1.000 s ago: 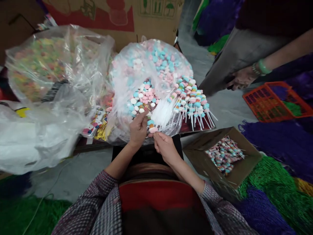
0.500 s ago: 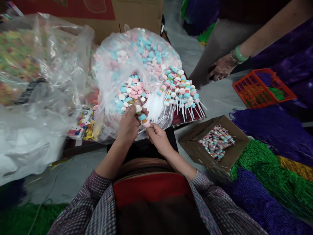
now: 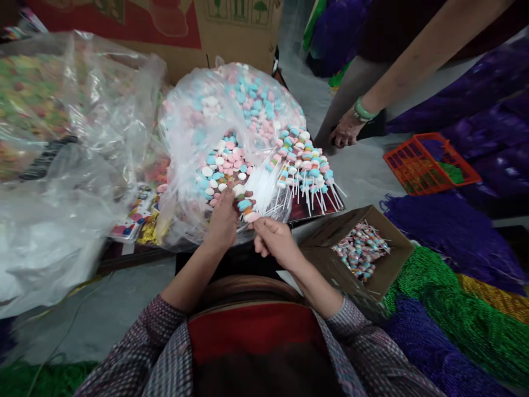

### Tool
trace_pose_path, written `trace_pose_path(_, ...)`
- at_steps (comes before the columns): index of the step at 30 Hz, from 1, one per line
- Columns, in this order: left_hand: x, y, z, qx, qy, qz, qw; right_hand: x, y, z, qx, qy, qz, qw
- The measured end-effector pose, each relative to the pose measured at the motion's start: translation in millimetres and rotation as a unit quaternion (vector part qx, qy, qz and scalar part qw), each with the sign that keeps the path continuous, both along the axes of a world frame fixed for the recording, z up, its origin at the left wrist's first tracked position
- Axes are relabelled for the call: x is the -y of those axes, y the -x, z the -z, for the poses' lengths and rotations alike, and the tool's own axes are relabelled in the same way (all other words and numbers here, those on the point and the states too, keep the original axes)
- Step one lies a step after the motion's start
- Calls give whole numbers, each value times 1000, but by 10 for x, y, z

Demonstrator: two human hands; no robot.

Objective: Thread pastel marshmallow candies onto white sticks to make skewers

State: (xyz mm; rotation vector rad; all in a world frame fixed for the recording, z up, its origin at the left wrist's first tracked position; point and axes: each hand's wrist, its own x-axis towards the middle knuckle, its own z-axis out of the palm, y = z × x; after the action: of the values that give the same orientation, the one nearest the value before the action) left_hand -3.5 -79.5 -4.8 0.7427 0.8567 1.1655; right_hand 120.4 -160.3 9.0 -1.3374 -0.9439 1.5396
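A candy skewer (image 3: 244, 203) of white, blue, orange and pink pieces slants between my hands. My left hand (image 3: 223, 220) is closed around its upper left side, the fingers partly hidden behind the candies. At the lower end, beside the pink piece, my right hand (image 3: 274, 240) pinches with thumb and forefinger; the stick there is hidden. Just beyond lie loose pink, white and blue candies (image 3: 231, 155) in an opened clear plastic bag (image 3: 182, 149). White sticks (image 3: 264, 184) are bunched to their right. Finished-looking candy skewers (image 3: 308, 160) are piled at the table corner.
A cardboard box (image 3: 326, 259) of wrapped skewers stands low on the right. Beyond it are an orange crate (image 3: 407, 171) and purple and green strands (image 3: 438, 281). Another person's hand (image 3: 347, 128) hangs beyond the table. Clear bags (image 3: 115, 121) crowd the left.
My right hand has turned slightly at the skewer's lower end, its fingers curling more. The skewer stays between both hands. The other person's hand has shifted left, and the view has moved a little.
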Motion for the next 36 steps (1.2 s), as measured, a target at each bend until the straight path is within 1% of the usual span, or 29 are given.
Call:
trace_pose_path(1, -17, 21, 9, 11, 1, 2, 1000, -33, -100, -94, 56, -36, 16, 998)
trace_pose_path(2, -30, 43, 20, 19, 3, -8, 1000, -80, -218, -192, 112, -76, 49, 990)
trace_pose_path(4, -41, 84, 50, 14, 3, -30, 999, -224, -488, -373, 207, -151, 130, 958)
trace_pose_path(5, -39, 101, 68, 5, 1, -38, 999, -321, -627, -446, 253, -171, 161, 938)
trace_pose_path(6, -33, 114, 87, -3, -2, -40, 999, -432, -760, -501, 296, -181, 176, 921)
trace_pose_path(9, -5, 129, 142, -18, -18, -30, 999, -811, -1070, -559, 386, -180, 201, 882)
trace_pose_path(11, 6, 128, 165, -22, -27, -30, 999, -1062, -1178, -527, 455, -142, 182, 860)
trace_pose_path(13, 0, 140, 170, -24, -35, -38, 998, -1272, -1220, -467, 509, -86, 126, 847)
trace_pose_path(15, -24, 181, 164, -29, -52, -51, 997, -1413, -1230, -408, 537, -59, 84, 837)
trace_pose_path(17, -61, 256, 165, -44, -81, -69, 993, -1470, -1235, -381, 549, -53, 58, 832)
trace_pose_path(19, -102, 346, 181, -79, -109, -86, 987, -1436, -1242, -408, 563, -41, 37, 825)
trace_pose_path(20, -123, 388, 194, -109, -122, -89, 983, -1386, -1242, -444, 577, -36, 32, 816)
trace_pose_path(21, -145, 421, 205, -152, -135, -89, 975, -1317, -1236, -490, 598, -35, 31, 800)
trace_pose_path(22, -169, 440, 212, -209, -152, -84, 962, -1231, -1222, -542, 623, -49, 43, 780)
trace_pose_path(23, -199, 443, 212, -280, -175, -74, 941, -1133, -1197, -593, 644, -75, 70, 758)
trace_pose_path(24, -234, 427, 204, -361, -205, -55, 908, -1026, -1160, -634, 655, -100, 96, 743)
trace_pose_path(25, -277, 392, 186, -445, -237, -29, 863, -915, -1111, -659, 654, -127, 120, 736)
trace_pose_path(26, -328, 339, 162, -523, -270, 3, 808, -805, -1051, -662, 633, -155, 128, 748)
trace_pose_path(28, -443, 195, 110, -637, -312, 61, 702, -599, -908, -601, 550, -189, 137, 802)
trace_pose_path(29, -501, 116, 89, -674, -324, 76, 660, -507, -831, -541, 505, -194, 132, 831)
trace_pose_path(30, -554, 39, 76, -701, -329, 86, 627, -423, -756, -468, 462, -196, 127, 855)
trace_pose_path(31, -599, -29, 71, -721, -330, 98, 601, -347, -687, -388, 420, -195, 120, 878)
trace_pose_path(32, -634, -84, 75, -735, -328, 105, 584, -279, -625, -309, 386, -188, 116, 896)
trace_pose_path(33, -659, -125, 84, -743, -324, 112, 574, -219, -575, -234, 359, -180, 108, 910)
trace_pose_path(34, -674, -152, 96, -748, -320, 115, 570, -168, -536, -167, 336, -172, 103, 920)
trace_pose_path(36, -686, -171, 118, -751, -309, 114, 573, -91, -487, -62, 307, -160, 92, 934)
